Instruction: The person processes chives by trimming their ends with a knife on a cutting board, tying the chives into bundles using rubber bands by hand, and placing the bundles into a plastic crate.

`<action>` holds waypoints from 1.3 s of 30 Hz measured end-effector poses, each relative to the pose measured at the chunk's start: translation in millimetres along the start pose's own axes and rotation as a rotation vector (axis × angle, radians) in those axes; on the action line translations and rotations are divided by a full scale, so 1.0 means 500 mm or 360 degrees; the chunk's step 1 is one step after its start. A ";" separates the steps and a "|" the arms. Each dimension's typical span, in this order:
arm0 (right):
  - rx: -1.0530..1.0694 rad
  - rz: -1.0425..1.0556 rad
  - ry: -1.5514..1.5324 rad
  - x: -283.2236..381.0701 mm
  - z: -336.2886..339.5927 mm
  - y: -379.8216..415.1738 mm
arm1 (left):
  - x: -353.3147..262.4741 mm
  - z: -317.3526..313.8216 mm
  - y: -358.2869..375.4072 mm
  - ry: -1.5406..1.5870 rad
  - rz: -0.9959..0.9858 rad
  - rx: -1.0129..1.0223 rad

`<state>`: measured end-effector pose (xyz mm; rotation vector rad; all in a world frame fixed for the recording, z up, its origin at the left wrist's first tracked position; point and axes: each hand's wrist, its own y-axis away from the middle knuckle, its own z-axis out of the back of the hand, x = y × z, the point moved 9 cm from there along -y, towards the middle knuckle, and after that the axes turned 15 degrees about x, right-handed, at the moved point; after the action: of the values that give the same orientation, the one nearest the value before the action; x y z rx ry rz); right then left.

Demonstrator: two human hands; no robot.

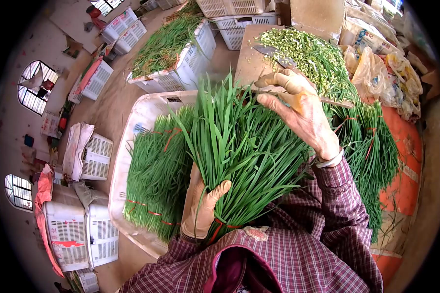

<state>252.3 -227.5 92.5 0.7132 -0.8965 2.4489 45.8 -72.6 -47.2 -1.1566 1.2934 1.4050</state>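
Note:
My gloved left hand is wrapped round the lower part of a bunch of garlic chives. Its long green leaves fan upward across my lap, and a red tie shows near its base. My right hand, with coverings on some fingers, is raised at the leaf tips. Its thumb and fingers are closed together; whatever is between them is too small to tell. Beside that hand, a wooden handle sticks out, and a dark blade lies among chopped stalk ends.
A white crate at the left holds tied chive bundles. More tied chives lie at the right on an orange surface. Behind stand a crate of loose leaves and plastic bags. Stacked crates line the left.

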 end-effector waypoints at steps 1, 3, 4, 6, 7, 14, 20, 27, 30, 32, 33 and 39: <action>-0.0002 0.0000 0.0003 0.001 -0.003 -0.006 | -0.003 -0.004 -0.002 0.0015 -0.0005 0.0011; 0.0060 0.0122 0.0263 0.015 -0.021 -0.014 | -0.018 -0.015 -0.004 0.0042 -0.0083 -0.0002; 0.0113 0.0232 0.0245 0.014 -0.035 -0.019 | -0.027 -0.018 -0.004 0.0049 -0.0120 -0.0014; 0.0171 0.0334 0.0304 -0.001 -0.060 -0.019 | -0.040 -0.023 -0.006 0.0071 -0.0161 -0.0022; 0.0232 0.0435 0.0357 -0.001 -0.080 -0.016 | -0.041 -0.023 -0.006 0.0089 -0.0161 -0.0021; -0.0162 -0.0072 0.1130 -0.075 -0.052 -0.009 | -0.014 -0.001 -0.005 0.0082 -0.0034 -0.0026; -0.0348 -0.0046 0.0710 -0.088 0.102 0.067 | -0.038 0.034 -0.028 -0.0057 -0.0163 0.0043; 0.0299 0.0252 0.0568 0.047 -0.048 0.124 | -0.049 0.063 -0.142 0.0959 0.0023 0.0137; 0.0588 0.0335 0.0663 0.109 -0.121 0.110 | -0.101 0.012 -0.165 0.1245 0.0089 0.0457; 0.0550 0.0456 0.0747 0.126 -0.150 0.098 | -0.122 0.015 -0.177 0.1037 0.0087 0.0410; 0.0501 0.0514 0.0762 0.129 -0.154 0.090 | -0.121 0.023 -0.185 0.0853 0.0106 0.0397; 0.0188 0.0506 0.0651 0.118 -0.086 0.040 | -0.066 0.027 -0.157 0.0355 -0.0101 0.0764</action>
<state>182.3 -199.1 90.1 0.0926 -0.7512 2.7982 128.0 -54.0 -28.4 -1.0265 1.6246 0.8655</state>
